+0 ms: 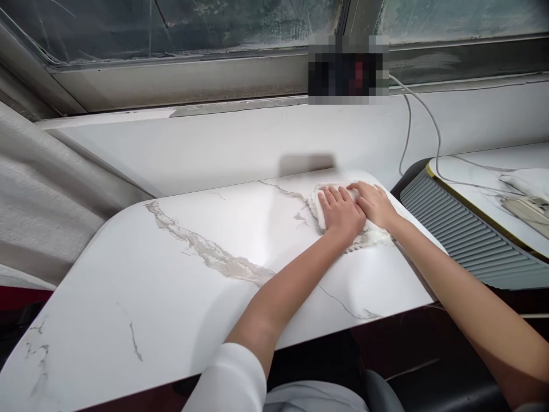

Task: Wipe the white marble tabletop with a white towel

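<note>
Right of centre, a white, fluffy cloth [317,207] lies on the white, grey-veined table [128,263] under the left hand [343,214], fingers flat; I cannot tell whether the right hand [377,205]'s bent fingers grip it. Pushed rightward, I judge, it could slip over the edge. Its underside is hidden; pixelation masks a dark object [348,74] above.

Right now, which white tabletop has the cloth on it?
The central tabletop with the broad vein: left hand and right hand are together on its white cloth. The other tabletop, at right, has a ribbed side.
</note>
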`<state>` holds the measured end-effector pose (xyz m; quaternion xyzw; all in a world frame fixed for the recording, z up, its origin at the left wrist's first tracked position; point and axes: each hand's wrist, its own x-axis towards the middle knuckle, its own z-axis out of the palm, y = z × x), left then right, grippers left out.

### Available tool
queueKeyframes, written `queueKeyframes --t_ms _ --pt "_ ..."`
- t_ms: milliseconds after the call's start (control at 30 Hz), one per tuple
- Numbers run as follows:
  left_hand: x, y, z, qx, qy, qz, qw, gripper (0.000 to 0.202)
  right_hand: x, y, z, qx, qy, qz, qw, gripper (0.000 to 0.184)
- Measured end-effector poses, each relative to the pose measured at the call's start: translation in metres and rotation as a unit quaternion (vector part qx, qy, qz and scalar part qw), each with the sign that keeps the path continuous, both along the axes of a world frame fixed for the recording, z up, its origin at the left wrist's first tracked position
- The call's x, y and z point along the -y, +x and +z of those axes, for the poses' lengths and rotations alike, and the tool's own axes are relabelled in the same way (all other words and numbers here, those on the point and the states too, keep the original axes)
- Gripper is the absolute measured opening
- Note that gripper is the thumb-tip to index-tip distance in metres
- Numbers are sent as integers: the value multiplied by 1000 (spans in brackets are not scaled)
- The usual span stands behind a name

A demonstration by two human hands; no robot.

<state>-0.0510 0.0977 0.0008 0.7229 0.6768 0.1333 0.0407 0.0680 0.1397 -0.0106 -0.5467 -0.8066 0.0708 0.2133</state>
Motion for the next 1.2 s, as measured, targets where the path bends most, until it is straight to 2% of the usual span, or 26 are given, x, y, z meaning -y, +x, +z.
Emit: queueKeyframes --t_ms 167,333,467,600,800,933,1067,1200 --pt "44 11 2 -32 -3 -38 999 60 47 15 -2 16 -4 -10 1000 45" --pt "81 25 10 -53 -26 -73 996 63 89 35 3 11 -29 -6 999 43" --pt "98 37 14 -47 -1 -115 992 61 107 56 7 10 -45 -1 999 44" --pt "104 47 12 -48 51 -147 987 58 112 76 6 10 -50 -4 999 45" --pt "101 59 5 -43 81 -147 985 60 110 90 7 16 -62 -16 998 42" --pt "88 62 2 -21 75 -146 986 61 95 91 7 19 -46 -21 999 41" --pt "60 61 -2 -6 83 -139 987 60 66 88 6 17 -33 -26 999 39" --pt "20 54 -6 4 89 -119 989 57 26 77 7 7 -27 -29 999 39"
